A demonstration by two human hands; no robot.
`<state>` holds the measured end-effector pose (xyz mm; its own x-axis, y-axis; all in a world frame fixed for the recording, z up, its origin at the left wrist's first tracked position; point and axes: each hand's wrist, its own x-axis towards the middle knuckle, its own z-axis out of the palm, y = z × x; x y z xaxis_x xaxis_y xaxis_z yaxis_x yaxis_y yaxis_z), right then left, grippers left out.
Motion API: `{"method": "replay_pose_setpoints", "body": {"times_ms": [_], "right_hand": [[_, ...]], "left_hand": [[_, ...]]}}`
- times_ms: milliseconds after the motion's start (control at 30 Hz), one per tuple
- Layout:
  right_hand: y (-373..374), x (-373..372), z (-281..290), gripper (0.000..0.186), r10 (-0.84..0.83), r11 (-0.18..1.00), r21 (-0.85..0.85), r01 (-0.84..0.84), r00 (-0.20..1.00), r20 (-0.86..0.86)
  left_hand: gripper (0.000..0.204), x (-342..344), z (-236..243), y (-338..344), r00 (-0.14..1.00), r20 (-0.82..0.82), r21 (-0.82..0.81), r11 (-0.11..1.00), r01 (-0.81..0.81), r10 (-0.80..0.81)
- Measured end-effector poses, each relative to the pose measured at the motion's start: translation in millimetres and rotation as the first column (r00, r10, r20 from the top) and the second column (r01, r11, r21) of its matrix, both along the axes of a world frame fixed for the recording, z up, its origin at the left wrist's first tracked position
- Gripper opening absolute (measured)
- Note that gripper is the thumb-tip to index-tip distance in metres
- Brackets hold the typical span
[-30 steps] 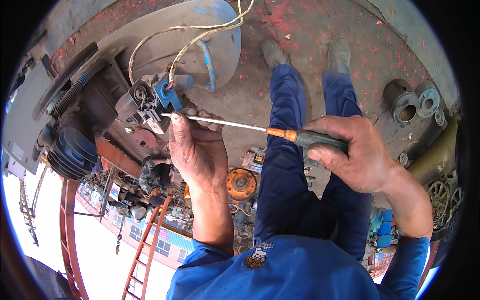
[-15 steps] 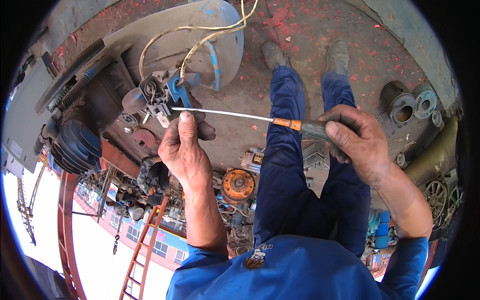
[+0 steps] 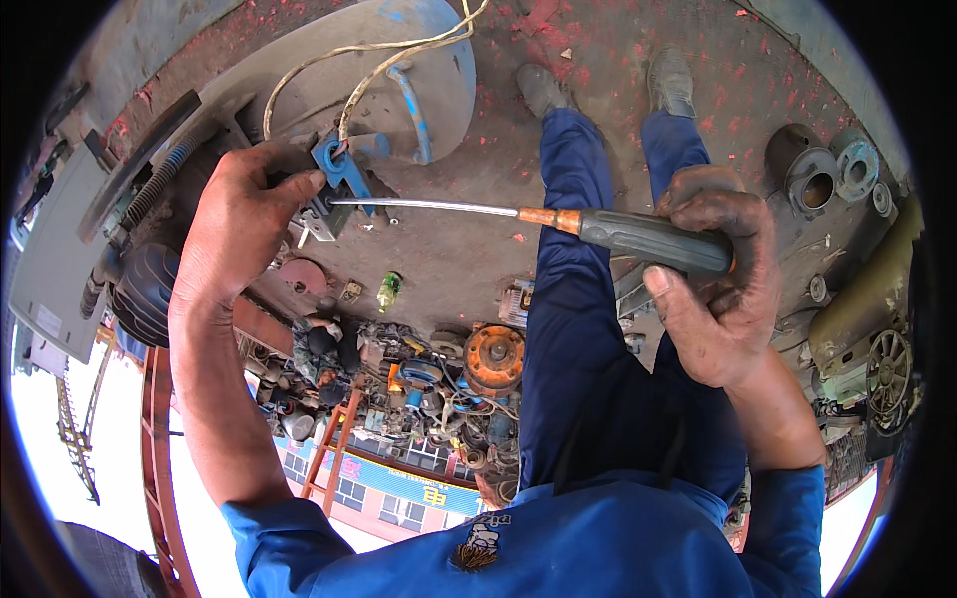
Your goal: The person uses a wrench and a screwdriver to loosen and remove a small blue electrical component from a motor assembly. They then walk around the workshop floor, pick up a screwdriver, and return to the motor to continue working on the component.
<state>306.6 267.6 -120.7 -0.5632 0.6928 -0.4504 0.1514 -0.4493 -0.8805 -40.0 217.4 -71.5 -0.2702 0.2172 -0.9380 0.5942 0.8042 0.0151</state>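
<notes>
My right hand (image 3: 723, 274) is closed around the rear of a screwdriver (image 3: 643, 239) with a dark ribbed handle, its thumb below the handle and its fingers curled above. The long steel shaft runs leftward, and its tip meets a small grey block (image 3: 321, 221) of an electrical fitting. At that fitting, my left hand (image 3: 234, 214) is closed, thumb and fingers gripping the block's upper side; its fingertips are partly hidden. Beside the thumb stands a blue metal bracket (image 3: 341, 171). Two pale cables (image 3: 349, 100) run up from the bracket.
A large grey rounded plate (image 3: 439, 120) lies behind the fitting. A green bottle (image 3: 389, 290) and an orange round machine part (image 3: 493, 360) are on the ground, with piled scrap beyond. Another person (image 3: 321, 349) crouches there. Metal cylinders (image 3: 807, 179) stand at the right.
My left hand has moved up and left from beside the shaft onto the block. My right hand has shifted its hold toward the handle's end, and its thumb is now below.
</notes>
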Motion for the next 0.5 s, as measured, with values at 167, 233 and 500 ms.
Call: {"method": "replay_pose_setpoints", "body": {"times_ms": [167,233,500], "right_hand": [[15.5,0.2,5.2,0.029,0.179,0.951,-0.292,-0.105,0.954,0.241],[2.7,7.5,-7.3,0.022,0.145,0.968,0.197,-0.157,0.987,0.075],[-5.8,16.1,-6.9,0.030,0.229,0.940,0.262,-0.219,0.973,-0.005]], "left_hand": [[0.021,6.9,2.0,8.2,1.000,-0.017,-0.052,0.999,0.004,-0.005],[0.018,7.5,0.1,14.8,1.000,-0.030,-0.086,0.996,-0.002,-0.001],[0.020,7.6,-7.6,11.8,0.997,-0.077,-0.081,0.997,0.020,-0.026]]}}
